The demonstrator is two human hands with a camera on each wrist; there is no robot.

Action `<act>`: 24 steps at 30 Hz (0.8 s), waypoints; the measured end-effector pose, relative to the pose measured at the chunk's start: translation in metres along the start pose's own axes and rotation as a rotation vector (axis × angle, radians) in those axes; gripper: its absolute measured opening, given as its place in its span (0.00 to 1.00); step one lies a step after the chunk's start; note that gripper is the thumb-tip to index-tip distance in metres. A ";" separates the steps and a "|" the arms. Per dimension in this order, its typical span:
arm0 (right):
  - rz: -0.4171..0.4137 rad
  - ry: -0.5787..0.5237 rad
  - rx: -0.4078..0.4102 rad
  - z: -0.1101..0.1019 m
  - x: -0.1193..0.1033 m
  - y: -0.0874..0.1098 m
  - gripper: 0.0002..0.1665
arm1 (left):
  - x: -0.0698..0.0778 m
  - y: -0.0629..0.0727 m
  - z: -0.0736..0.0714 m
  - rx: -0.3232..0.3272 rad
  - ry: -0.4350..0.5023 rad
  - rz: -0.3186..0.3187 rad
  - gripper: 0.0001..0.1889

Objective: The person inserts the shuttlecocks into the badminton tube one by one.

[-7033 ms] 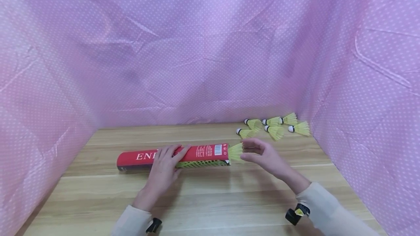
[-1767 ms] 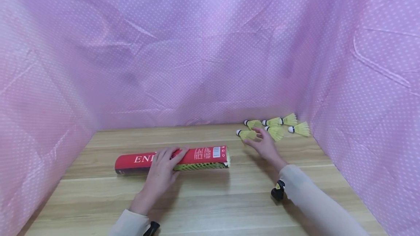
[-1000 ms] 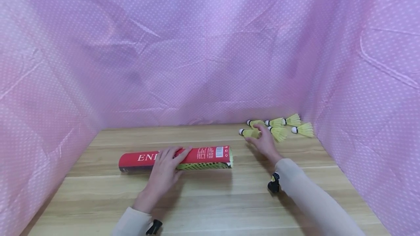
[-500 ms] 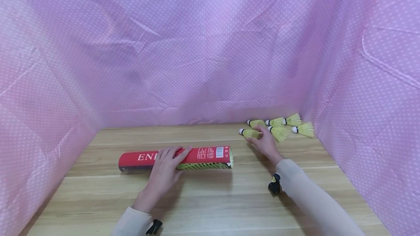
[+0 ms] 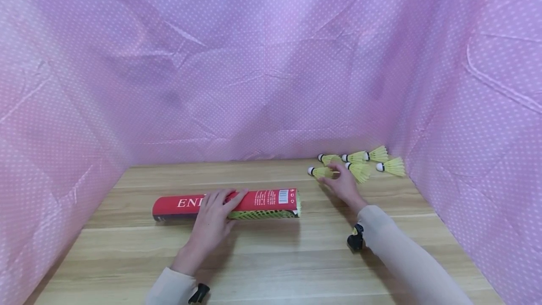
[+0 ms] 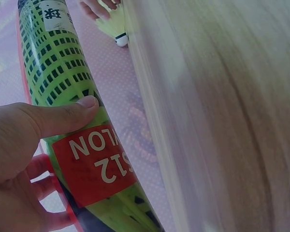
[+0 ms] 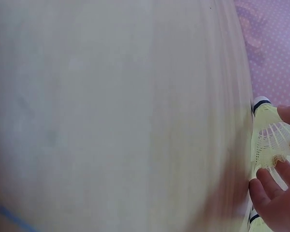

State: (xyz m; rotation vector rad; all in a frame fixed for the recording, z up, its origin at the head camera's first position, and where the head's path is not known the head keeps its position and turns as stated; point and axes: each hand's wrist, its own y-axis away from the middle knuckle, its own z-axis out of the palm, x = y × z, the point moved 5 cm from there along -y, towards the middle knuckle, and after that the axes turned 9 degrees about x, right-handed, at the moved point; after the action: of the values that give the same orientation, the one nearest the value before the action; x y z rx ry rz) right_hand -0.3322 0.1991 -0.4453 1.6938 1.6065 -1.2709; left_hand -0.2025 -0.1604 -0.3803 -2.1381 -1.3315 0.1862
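A red badminton tube (image 5: pixel 271 197) with a clear, net-patterned side lies across the table in the head view. My left hand (image 5: pixel 213 220) grips its middle; in the left wrist view the thumb presses the clear side (image 6: pixel 58 67), where yellow-green shuttlecocks show through. The tube's mouth faces right, with a yellow skirt edge just inside it. At the back right, my right hand (image 5: pixel 344 186) pinches the skirt of the nearest shuttlecock (image 5: pixel 318 172) between thumb and fingers. In the right wrist view that shuttlecock (image 7: pixel 267 128) has a white cork with a dark band.
Several more yellow shuttlecocks lie behind and right of my right hand, among them one at the back (image 5: pixel 328 159), one close beside the fingers (image 5: pixel 358 172) and one far right (image 5: pixel 392 167). Pink dotted cloth (image 5: pixel 262 84) walls the wooden table (image 5: pixel 271 267) at back and sides.
The shuttlecock that stuck out of the tube's mouth is now inside. My right hand has moved from there to the back right and drawn its fingers in on another shuttlecock. The left hand stays.
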 end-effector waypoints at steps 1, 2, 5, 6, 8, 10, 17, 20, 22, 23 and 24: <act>0.001 -0.001 -0.003 0.000 0.000 0.000 0.33 | 0.000 0.000 0.000 0.000 -0.001 -0.002 0.51; 0.009 -0.009 -0.005 -0.001 0.000 0.000 0.33 | 0.000 0.000 0.000 -0.002 0.000 -0.006 0.51; 0.022 -0.019 -0.011 -0.003 0.000 0.001 0.32 | 0.000 0.000 -0.001 -0.005 0.000 -0.012 0.52; 0.027 -0.024 -0.011 -0.004 0.000 0.001 0.32 | 0.000 0.000 0.000 -0.005 -0.001 -0.012 0.52; 0.025 -0.035 -0.011 -0.005 -0.001 0.002 0.31 | 0.000 0.001 -0.001 -0.007 -0.003 -0.014 0.52; 0.028 -0.044 -0.011 -0.007 -0.001 0.003 0.31 | -0.001 0.001 0.000 -0.009 -0.004 -0.014 0.51; 0.034 -0.059 -0.035 -0.014 -0.005 0.011 0.31 | -0.002 0.000 0.000 -0.006 -0.012 -0.002 0.51; 0.027 -0.087 -0.044 -0.019 -0.009 0.017 0.29 | -0.002 0.000 0.000 -0.008 -0.012 -0.004 0.52; 0.026 -0.112 -0.046 -0.022 -0.012 0.021 0.28 | -0.001 0.000 0.000 -0.010 -0.010 -0.006 0.52; 0.029 -0.128 -0.051 -0.023 -0.013 0.023 0.28 | -0.001 0.000 0.000 -0.009 -0.008 -0.006 0.52; 0.030 -0.146 -0.056 -0.024 -0.014 0.025 0.28 | -0.001 0.000 0.000 -0.008 -0.005 -0.007 0.51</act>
State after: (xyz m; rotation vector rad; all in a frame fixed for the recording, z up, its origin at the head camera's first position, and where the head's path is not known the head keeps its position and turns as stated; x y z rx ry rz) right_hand -0.3000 0.2074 -0.4284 1.5490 1.5118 -1.2908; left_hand -0.2026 -0.1616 -0.3807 -2.1413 -1.3447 0.1841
